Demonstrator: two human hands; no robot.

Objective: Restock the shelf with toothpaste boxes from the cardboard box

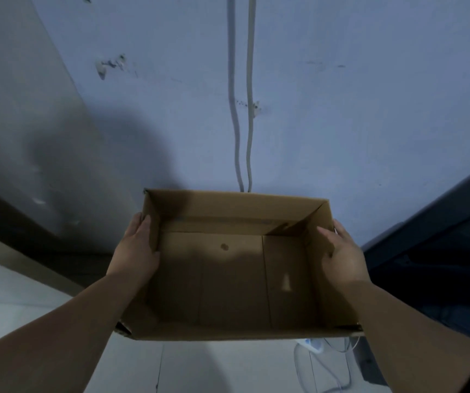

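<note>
An open brown cardboard box is held up in front of me, above the floor. Its inside is bare, with no toothpaste boxes showing. My left hand grips the left wall, thumb inside the rim and fingers on the outside. My right hand grips the right wall the same way, thumb inside. No shelf with toothpaste is visible.
A blue wall stands straight ahead with two white cables running down it behind the box. A grey panel is at the left, a dark unit at the right. Pale floor tiles and a white fan lie below.
</note>
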